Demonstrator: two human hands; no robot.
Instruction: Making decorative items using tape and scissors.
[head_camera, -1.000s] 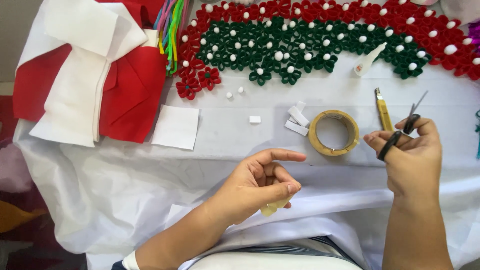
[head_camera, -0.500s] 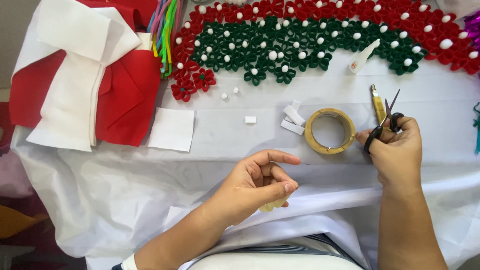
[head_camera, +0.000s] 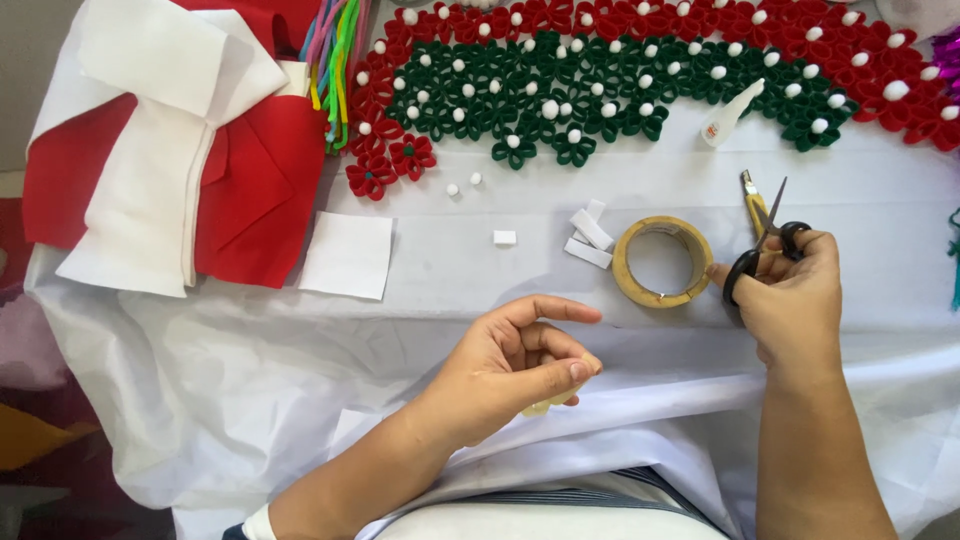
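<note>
A: White cloth (head_camera: 300, 400) covers the table; open room lies left of the left hand (head_camera: 505, 365).

B: It pinches a yellowish scrap (head_camera: 545, 405). The right hand (head_camera: 790, 290) grips scissors (head_camera: 765, 240), now lower, beside the tape roll (head_camera: 662, 262).

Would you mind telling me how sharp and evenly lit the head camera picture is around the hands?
Head view: soft, even light with only faint shadows under the left hand; the right hand and its scissors look sharp, no motion blur; the white cloth is bright but keeps its folds; the tape roll shows no glare.
</note>
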